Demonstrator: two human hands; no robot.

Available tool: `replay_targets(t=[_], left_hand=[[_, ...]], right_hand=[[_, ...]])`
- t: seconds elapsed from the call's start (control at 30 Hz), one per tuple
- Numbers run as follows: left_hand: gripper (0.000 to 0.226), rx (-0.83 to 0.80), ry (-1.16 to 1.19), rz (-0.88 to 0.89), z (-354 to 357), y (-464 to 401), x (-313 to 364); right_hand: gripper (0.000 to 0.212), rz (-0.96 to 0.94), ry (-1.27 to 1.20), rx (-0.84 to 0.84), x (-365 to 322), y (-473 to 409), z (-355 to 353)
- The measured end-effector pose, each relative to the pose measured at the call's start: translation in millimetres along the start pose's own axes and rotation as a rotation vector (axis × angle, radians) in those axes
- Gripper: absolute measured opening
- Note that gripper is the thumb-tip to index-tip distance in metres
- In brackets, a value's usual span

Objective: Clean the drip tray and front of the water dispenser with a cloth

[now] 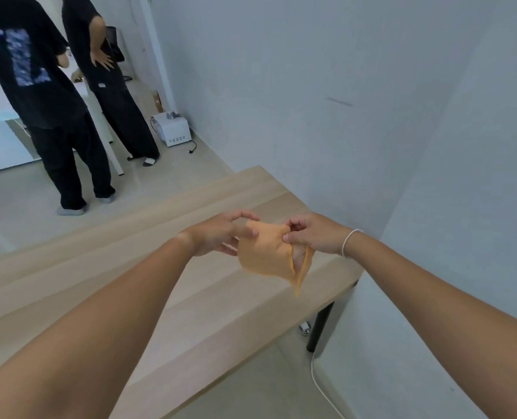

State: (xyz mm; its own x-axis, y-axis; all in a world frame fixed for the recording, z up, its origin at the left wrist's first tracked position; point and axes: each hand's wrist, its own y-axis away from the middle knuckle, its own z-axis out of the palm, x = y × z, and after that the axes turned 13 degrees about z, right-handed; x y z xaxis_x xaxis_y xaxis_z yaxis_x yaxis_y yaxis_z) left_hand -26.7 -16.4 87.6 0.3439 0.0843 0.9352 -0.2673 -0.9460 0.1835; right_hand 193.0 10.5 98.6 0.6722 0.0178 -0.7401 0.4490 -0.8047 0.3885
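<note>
I see the orange cloth held in the air above the wooden table, near its right edge. My right hand pinches the cloth's top edge between thumb and fingers. My left hand is half open, fingers loosely touching the cloth's left side. The cloth hangs with its long axis slanting down, its lowest corner pointing toward the table's right edge.
</note>
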Motion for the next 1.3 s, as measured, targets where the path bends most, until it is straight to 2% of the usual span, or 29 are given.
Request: replay_targets(t=[0.2,0.33,0.43,0.6,0.73,0.87,1.1,1.3], left_hand=[[0.014,-0.124,-0.171,0.052,-15.4,-68.3,-12.5],[0.013,-0.006,-0.256,0.176,-11.6,-99.5,-27.4],[0.021,0.097,-0.284,0.259,-12.7,-110.3,-33.4],[0.025,0.109,-0.397,0.276,0.7,-102.7,-52.8],[0.013,0.023,-0.419,0.179,47.2,-79.7,-90.2],[0.014,-0.097,-0.441,0.085,99.1,-58.3,-121.8],[0.021,-0.026,-0.507,0.002,129.5,-40.9,-127.7],[0.024,0.034,-0.54,-0.001,137.1,-33.7,-115.6]], right_hand=[[0.012,0.12,0.097,0.119,23.7,-57.1,-16.2],[0.013,0.141,0.22,0.195,35.8,-93.2,-26.3],[0.011,0.066,0.32,0.3,37.0,-111.7,-33.0],[0.02,-0.11,0.55,0.407,67.3,-121.4,-16.4],[0.026,-0.156,0.681,0.273,120.5,-108.6,18.1],[0.028,-0.158,0.762,0.131,166.8,-84.9,41.6],[0.032,-0.195,0.697,0.154,191.9,-59.3,40.3],[0.034,-0.147,0.645,0.203,189.7,-42.4,31.1]])
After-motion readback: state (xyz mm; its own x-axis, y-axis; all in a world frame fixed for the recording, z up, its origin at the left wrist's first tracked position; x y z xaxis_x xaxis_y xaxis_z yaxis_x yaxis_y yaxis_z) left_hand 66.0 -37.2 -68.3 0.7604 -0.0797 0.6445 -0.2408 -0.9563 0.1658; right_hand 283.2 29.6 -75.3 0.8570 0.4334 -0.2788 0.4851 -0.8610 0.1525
